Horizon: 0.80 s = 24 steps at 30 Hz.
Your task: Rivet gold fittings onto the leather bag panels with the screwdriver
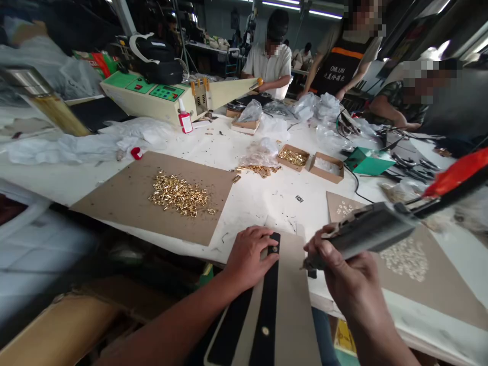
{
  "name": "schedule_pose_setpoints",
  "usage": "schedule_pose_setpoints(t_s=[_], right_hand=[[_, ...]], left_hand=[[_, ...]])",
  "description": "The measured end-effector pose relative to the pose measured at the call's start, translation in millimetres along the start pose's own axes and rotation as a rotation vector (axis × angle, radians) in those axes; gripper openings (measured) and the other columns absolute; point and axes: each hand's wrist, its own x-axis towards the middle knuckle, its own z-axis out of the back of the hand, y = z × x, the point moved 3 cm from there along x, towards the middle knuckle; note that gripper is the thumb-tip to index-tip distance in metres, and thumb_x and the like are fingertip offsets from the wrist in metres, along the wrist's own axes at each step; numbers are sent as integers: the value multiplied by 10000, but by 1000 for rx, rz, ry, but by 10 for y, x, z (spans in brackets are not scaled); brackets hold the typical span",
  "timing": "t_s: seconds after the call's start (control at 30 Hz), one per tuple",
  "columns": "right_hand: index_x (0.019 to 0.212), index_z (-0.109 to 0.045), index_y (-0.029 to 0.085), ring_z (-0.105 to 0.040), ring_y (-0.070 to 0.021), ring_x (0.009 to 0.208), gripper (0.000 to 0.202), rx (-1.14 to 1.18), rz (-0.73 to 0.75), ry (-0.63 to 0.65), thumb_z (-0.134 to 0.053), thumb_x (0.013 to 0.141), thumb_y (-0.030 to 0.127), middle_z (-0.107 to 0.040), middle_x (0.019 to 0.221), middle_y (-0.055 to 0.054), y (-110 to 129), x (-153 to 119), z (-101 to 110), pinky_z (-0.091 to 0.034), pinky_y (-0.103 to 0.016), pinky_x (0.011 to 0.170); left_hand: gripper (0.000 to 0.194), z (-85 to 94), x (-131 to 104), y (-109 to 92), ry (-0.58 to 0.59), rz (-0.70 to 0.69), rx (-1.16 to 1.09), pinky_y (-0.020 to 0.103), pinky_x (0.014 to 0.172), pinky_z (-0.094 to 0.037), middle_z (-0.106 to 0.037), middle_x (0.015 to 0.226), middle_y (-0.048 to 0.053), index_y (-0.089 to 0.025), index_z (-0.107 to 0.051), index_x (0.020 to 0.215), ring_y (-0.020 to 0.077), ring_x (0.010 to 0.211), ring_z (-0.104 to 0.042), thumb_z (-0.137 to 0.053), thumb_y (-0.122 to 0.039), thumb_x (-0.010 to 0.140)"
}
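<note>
My left hand point(249, 259) pinches the end of a black strap point(271, 284), thumb and fingers on either side of a small round metal fitting point(275, 249). The strap lies along a beige panel point(295, 305) that reaches over the table edge toward me. Lower on the same strap sits a pale round stud point(265, 331). My right hand point(353, 279) is wrapped round a dark grey electric screwdriver point(366, 231), its thin tip pointing left over the panel's right edge, apart from the strap. A red wrapping point(461, 173) covers part behind its body.
Gold metal pieces point(179, 195) lie heaped on a brown board point(114, 203) at left; small pale pieces point(406, 259) cover another at right. Small boxes point(293, 156), a green box point(369, 160) and a cream machine point(152, 96) stand farther back. Several people are around the table.
</note>
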Motion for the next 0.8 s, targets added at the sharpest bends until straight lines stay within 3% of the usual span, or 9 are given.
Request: schedule_pose_setpoints(t_s=[0.1,0.2,0.4,0.8], right_hand=[[874,-619,206,-621,-187,645,346,102,-16,-1,-762,941,513,-617,720,-18,-15,252,-390,-527,-305,564],[751,-520,220,-521,-137,525,408,184,0,-67,-782,939,470,-519,608,34,-67,332,-552,-457,-276,497],[731,-499,231,-506,-132,528,429,120,87,-80,-775,937,487,-505,619,37,-155,355,-609,-461,-287,512],[778,-553,215,-532,-151,559,378,120,91,-58,-813,904,458,-550,646,21,-249,351,-659,-448,-309,543]], left_hand=[[251,3,-4,-2,3,1,-7,499,1083,-477,-739,1325,37,-288,-785,1066,297,1288,-629,-859,-242,830],[228,3,-11,1,11,-2,-11,487,1098,-468,-730,1335,41,-284,-777,1075,287,1301,-621,-840,-265,856],[239,3,-19,11,21,-16,-3,476,1113,-455,-714,1352,32,-278,-764,1088,281,1316,-604,-836,-262,860],[263,2,-10,9,35,-18,-30,477,1101,-434,-701,1353,21,-276,-743,1099,271,1323,-586,-837,-238,856]])
